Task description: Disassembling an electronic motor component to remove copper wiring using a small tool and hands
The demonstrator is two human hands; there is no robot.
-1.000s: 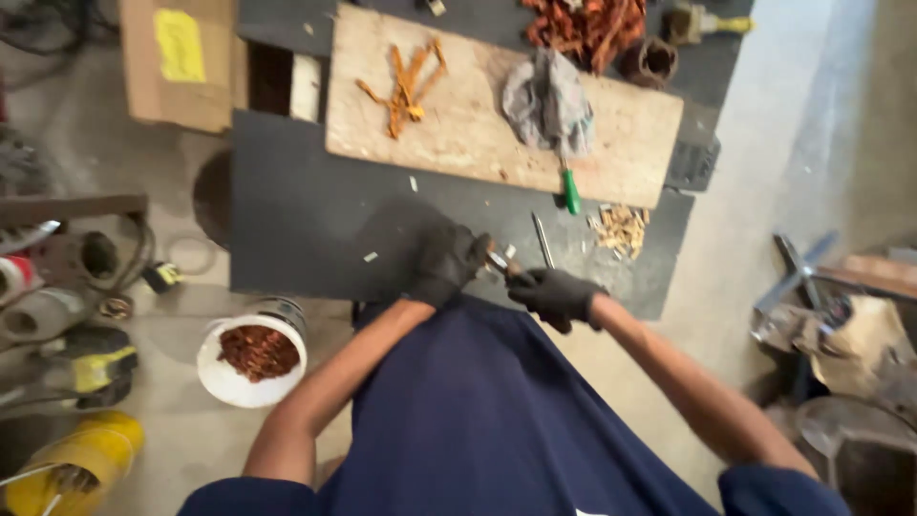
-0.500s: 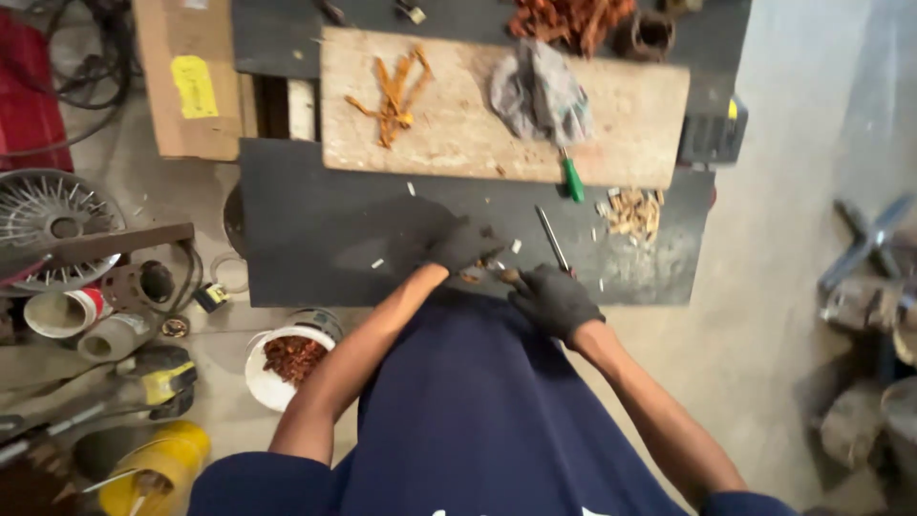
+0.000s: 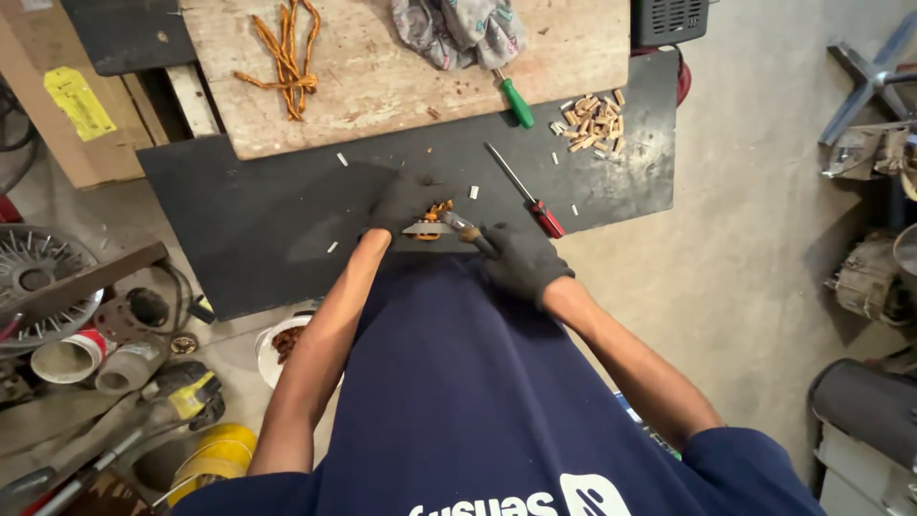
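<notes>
Both my hands wear black gloves and meet at the near edge of a black board (image 3: 239,210). My left hand (image 3: 404,204) presses down on a small metal part wound with copper wire (image 3: 432,216). My right hand (image 3: 522,262) grips a metal hand tool (image 3: 462,225) whose tip reaches into that copper-wound part. What kind of tool it is I cannot tell. Small white slivers lie scattered on the board around the hands.
A red-handled screwdriver (image 3: 531,199) lies just right of my hands. Beyond are a wooden board (image 3: 401,86) with a copper wire bundle (image 3: 287,57), a rag (image 3: 458,24), a green-handled screwdriver (image 3: 516,100) and a pile of small tan pieces (image 3: 592,119). A white tub of copper scraps (image 3: 280,346) stands below left.
The view has dropped lower and closer, so the bench fills more of the frame. My hands stay together on the copper-wound part at the board's near edge.
</notes>
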